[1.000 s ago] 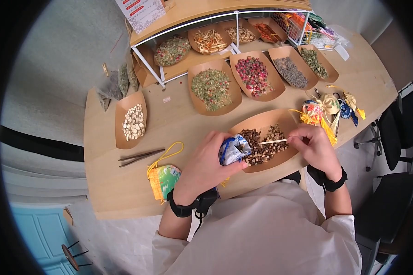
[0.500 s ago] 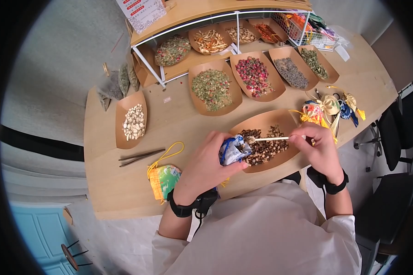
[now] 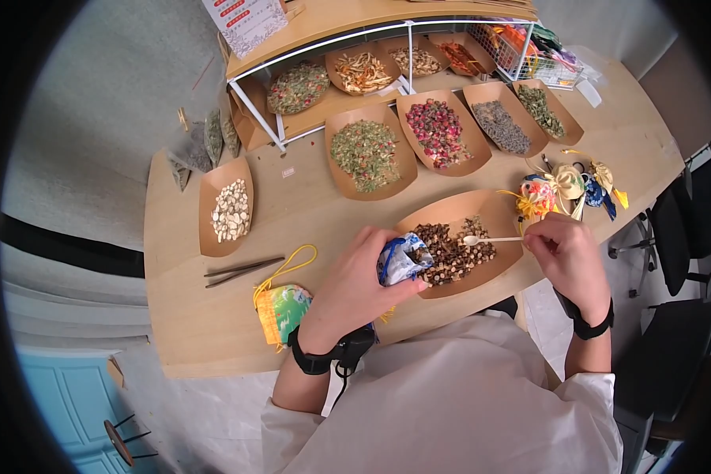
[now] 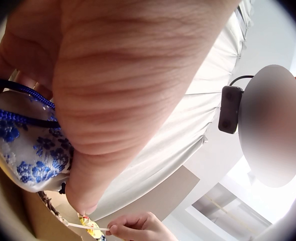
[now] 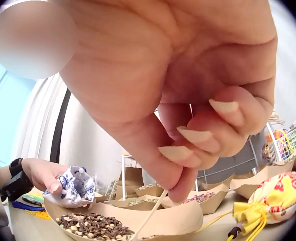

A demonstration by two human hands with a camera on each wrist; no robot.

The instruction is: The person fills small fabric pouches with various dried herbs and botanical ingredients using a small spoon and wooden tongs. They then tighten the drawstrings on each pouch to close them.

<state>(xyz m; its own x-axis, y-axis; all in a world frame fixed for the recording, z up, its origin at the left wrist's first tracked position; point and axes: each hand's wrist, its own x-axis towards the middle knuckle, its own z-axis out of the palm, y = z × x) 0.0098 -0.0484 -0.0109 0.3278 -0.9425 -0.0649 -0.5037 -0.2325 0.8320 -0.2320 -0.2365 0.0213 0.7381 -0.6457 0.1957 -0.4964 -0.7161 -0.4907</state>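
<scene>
My left hand (image 3: pixel 361 272) grips a blue-and-white drawstring pouch (image 4: pixel 35 150) with a blue cord, thumb and fingers around its sides. Its mouth gapes toward the right, over the left side of a brown paper tray (image 3: pixel 419 217). Dark and pale chopped dried herbs (image 5: pixel 92 226) fill the tray's middle. Between thumb and fingertips my right hand (image 3: pixel 567 257) pinches the end of a thin, pale spoon (image 3: pixel 494 239). The spoon's small bowl lies over the herbs, right at their surface. In the right wrist view the spoon slants down into the tray.
A tray of white pieces (image 3: pixel 231 212), dark tweezers (image 3: pixel 243 271) and a yellow-green pouch (image 3: pixel 284 312) lie to the left. Trays of green herbs (image 3: pixel 363 154), rosebuds (image 3: pixel 437 130) and other dried plants line the back. Several tasselled sachets (image 3: pixel 565 182) sit at the right.
The spoon went left to the pouch mouth, then back right over the herbs, its bowl now in plain sight. My right hand moved right with it; the left hand and pouch stayed put.
</scene>
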